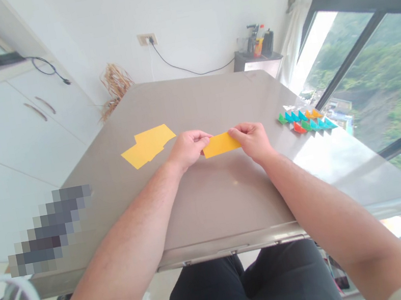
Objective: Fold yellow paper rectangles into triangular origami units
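Observation:
A yellow-orange sheet of paper (222, 144), a narrow rectangle from this angle, is held up above the table between my two hands. My left hand (189, 149) pinches its left end with thumb and fingers. At the opposite end, my right hand (252, 141) grips the upper right corner, thumb on the near face. Several more yellow paper sheets (147, 146) lie overlapping on the table, left of my left hand. To the right of my right hand stand two rows of small folded paper boats (312, 125) in green, blue, orange and red.
The grey table (211, 210) spans the middle, its front edge close to my legs. A blurred-out dark object (53, 227) lies at its left. Beyond the far edge are dried stalks (114, 87) and a small cabinet (258, 61) with bottles. A window (369, 53) borders the right.

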Tool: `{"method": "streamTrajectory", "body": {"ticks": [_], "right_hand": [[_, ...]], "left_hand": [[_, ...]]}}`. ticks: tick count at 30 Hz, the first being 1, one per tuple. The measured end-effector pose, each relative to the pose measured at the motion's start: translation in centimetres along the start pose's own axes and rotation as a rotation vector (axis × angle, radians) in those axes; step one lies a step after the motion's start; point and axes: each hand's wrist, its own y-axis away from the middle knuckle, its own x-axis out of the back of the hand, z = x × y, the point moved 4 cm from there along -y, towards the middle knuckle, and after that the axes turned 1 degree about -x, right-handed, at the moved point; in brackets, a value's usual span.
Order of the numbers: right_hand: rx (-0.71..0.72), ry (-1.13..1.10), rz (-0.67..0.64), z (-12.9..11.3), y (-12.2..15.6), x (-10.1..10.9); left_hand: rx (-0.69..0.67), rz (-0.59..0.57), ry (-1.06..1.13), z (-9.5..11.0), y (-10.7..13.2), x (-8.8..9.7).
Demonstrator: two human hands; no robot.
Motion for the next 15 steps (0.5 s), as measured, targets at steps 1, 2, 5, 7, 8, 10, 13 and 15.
{"method": "streamTrajectory", "body": {"ticks": [1, 2, 5, 7, 8, 10, 13, 15], "right_hand": [[-0.004, 0.002, -0.004, 0.0, 0.0, 0.0], [-0.008, 0.005, -0.009, -0.1, 0.0, 0.0], [-0.005, 0.009, -0.026, -0.1, 0.1, -0.1], [0.007, 0.013, -0.046, -0.1, 0.1, -0.3], [0.014, 0.018, -0.057, 0.0, 0.2, -0.4], [0.029, 0.03, -0.073, 0.2, 0.2, -0.6], [0.041, 0.041, -0.081, 0.3, 0.2, -0.8], [0.043, 0.048, -0.09, 0.4, 0.2, -0.9]], "left_hand": [[-0.004, 0.005, -0.012, 0.0, 0.0, 0.1], [-0.006, 0.008, -0.019, 0.1, 0.1, 0.1], [-0.018, -0.003, -0.052, 0.5, 0.4, 0.0], [-0.035, 0.0, -0.099, 0.9, 0.7, -0.1], [-0.039, 0.01, -0.129, 1.0, 0.8, -0.2], [-0.038, 0.03, -0.184, 1.2, 1.0, -0.3], [-0.044, 0.029, -0.217, 1.4, 1.1, -0.5], [-0.06, 0.0, -0.206, 1.5, 1.1, -0.7]]}}
